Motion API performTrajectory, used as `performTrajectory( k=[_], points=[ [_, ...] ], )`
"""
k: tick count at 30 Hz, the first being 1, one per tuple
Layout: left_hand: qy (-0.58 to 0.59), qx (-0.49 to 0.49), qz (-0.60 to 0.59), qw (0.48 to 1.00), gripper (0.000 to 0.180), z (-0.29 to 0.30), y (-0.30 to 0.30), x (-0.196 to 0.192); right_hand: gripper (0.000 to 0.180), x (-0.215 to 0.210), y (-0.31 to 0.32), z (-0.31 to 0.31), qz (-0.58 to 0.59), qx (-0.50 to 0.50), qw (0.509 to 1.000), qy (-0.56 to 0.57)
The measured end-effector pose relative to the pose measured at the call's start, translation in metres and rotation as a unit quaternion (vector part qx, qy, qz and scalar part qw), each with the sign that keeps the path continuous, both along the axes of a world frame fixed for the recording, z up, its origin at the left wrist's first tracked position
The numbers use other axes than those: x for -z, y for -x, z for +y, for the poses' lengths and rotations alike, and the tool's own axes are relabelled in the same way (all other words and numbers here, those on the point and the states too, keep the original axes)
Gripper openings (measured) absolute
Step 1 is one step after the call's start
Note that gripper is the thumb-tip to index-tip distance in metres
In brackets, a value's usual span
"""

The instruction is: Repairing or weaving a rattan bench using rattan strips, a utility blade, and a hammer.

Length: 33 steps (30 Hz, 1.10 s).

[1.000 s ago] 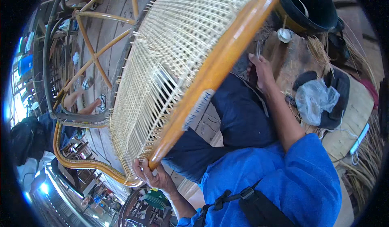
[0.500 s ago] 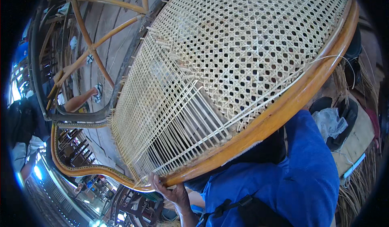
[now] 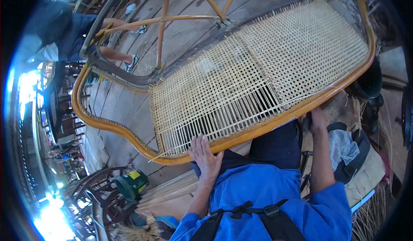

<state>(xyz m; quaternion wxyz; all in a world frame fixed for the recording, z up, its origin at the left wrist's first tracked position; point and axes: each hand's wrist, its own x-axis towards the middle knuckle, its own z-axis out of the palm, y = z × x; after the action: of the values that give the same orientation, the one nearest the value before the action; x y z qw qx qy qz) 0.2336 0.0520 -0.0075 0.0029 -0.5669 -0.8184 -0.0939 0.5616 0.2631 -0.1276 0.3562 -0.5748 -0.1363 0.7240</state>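
Observation:
A large seat frame with a glossy orange-brown wooden rail (image 3: 258, 130) lies across in front of me. Pale cane weave (image 3: 301, 56) fills it, dense with small holes on the right. Toward the near left, a looser lattice of cane strands (image 3: 223, 116) leaves long gaps. My left hand (image 3: 205, 157) rests on the near rail at the left, its fingers stretched over the edge onto the strands and its thumb apart. Below the rail at the right is my right hand (image 3: 318, 119), its fingers mostly hidden by the rail and shadow. A thin loose strand trails along the right rail.
Curved rattan poles (image 3: 161, 34) cross behind the seat. Another person's legs (image 3: 114, 55) show at the far left. A green bucket (image 3: 131, 184) stands at lower left. A clear plastic bag (image 3: 343, 148) lies at right beside loose fibre bundles (image 3: 372, 219).
My view has shifted back, so the whole seat now shows lower and smaller. My right hand has come into view under the rail. My left hand's fingers now stretch over the rail.

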Motion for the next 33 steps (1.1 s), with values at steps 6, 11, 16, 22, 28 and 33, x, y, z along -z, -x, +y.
performTrajectory(
  k=[6, 11, 16, 22, 28, 33],
  points=[
    [-0.055, -0.013, -0.018, 0.998, 0.089, 0.011, -0.003, -0.010, 0.013, -0.092, -0.017, -0.080, -0.157, -0.125, 0.979, 0.035],
    [0.007, 0.024, -0.055, 0.998, 0.075, 0.014, 0.002, -0.011, 0.021, -0.129, 0.013, -0.100, -0.239, -0.186, 0.945, -0.123],
    [0.040, 0.020, -0.067, 0.997, 0.064, 0.011, -0.007, -0.046, 0.023, -0.180, 0.097, -0.074, -0.055, -0.224, 0.950, -0.210],
    [0.005, 0.085, -0.272, 0.959, 0.059, 0.045, -0.010, -0.066, 0.023, -0.173, 0.183, -0.061, -0.086, -0.360, 0.859, -0.354],
    [-0.011, -0.068, -0.558, 0.827, 0.054, 0.063, -0.011, -0.048, 0.021, -0.171, 0.236, -0.063, -0.149, -0.397, 0.780, -0.461],
    [-0.120, -0.018, -0.572, 0.811, 0.061, 0.054, -0.005, -0.019, 0.026, -0.174, 0.240, -0.057, -0.140, -0.455, 0.738, -0.479]
  ],
)
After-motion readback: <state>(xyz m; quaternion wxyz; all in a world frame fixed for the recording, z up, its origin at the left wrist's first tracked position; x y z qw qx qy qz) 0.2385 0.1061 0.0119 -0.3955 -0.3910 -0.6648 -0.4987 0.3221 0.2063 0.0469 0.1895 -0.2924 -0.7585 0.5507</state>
